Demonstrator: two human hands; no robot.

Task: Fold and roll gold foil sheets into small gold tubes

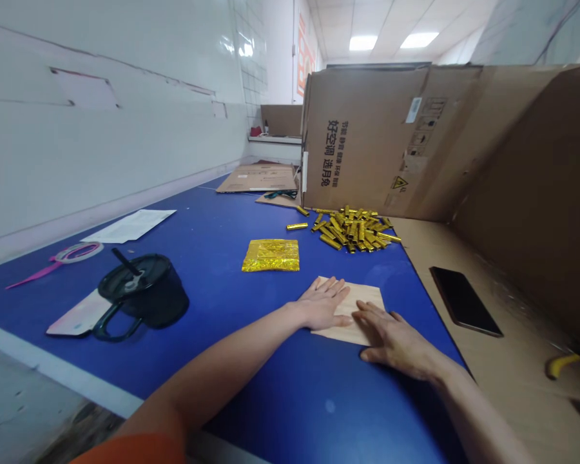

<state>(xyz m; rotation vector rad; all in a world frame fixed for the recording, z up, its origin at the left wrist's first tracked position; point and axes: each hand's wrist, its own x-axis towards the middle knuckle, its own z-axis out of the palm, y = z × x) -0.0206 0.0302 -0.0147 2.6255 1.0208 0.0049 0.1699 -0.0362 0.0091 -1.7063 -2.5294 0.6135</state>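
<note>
A pale, thin wood-coloured sheet (362,294) lies on the blue table in front of me. My left hand (323,304) rests flat on its left part, fingers spread. Over the right edge of the sheet is my right hand (391,336), its fingers apart and the fingertips on or just above the surface. Beyond my left hand sits a flat square of shiny gold foil (270,255). Farther back, a heap of small gold tubes (355,231) is spread out, and one gold tube (297,226) lies apart on its left.
A dark mug with a lid (147,293) stands at the left, near papers (130,225) and a pink strip with a clear ring (53,263). A large cardboard box (367,142) rises behind the tubes. A phone (464,301) and a banana (562,365) lie on cardboard at the right.
</note>
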